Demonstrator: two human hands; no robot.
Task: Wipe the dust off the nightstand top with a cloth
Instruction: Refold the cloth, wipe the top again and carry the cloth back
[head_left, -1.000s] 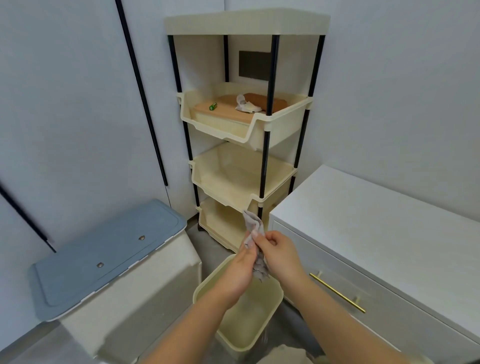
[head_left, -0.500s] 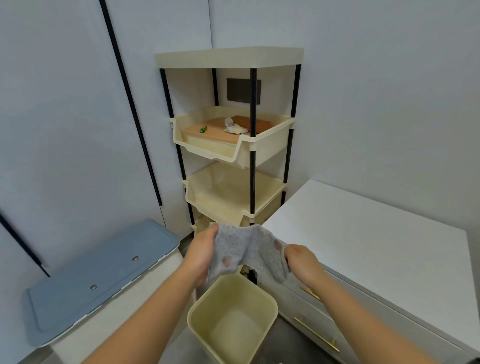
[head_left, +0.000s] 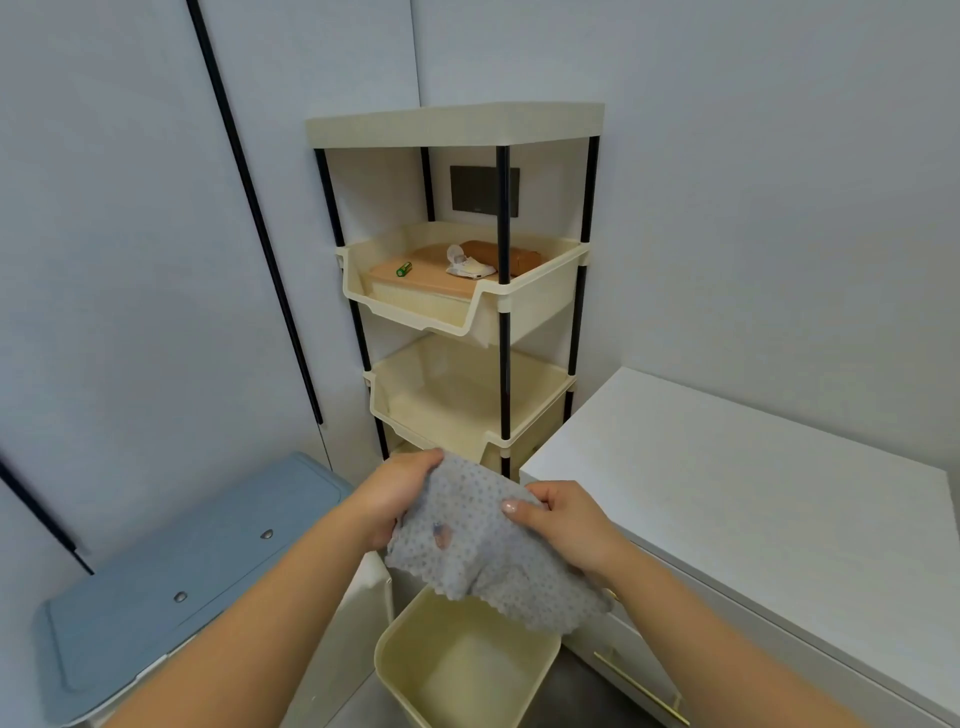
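Both hands, left hand (head_left: 397, 499) and right hand (head_left: 566, 525), grip the cloth (head_left: 483, 556) spread over the bin (head_left: 395, 654), nightstand top (head_left: 727, 493) nearest the right.

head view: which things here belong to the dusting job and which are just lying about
For the job: cloth, gripped by left hand and right hand; white nightstand top.

Lying about: cream shelf rack; green battery in its upper tray; cream bin below the cloth; blue-lidded box.

Lowest tray (head_left: 492, 460) mostly behind the cloth (head_left: 483, 551); nightstand (head_left: 727, 493) front past the bottom edge
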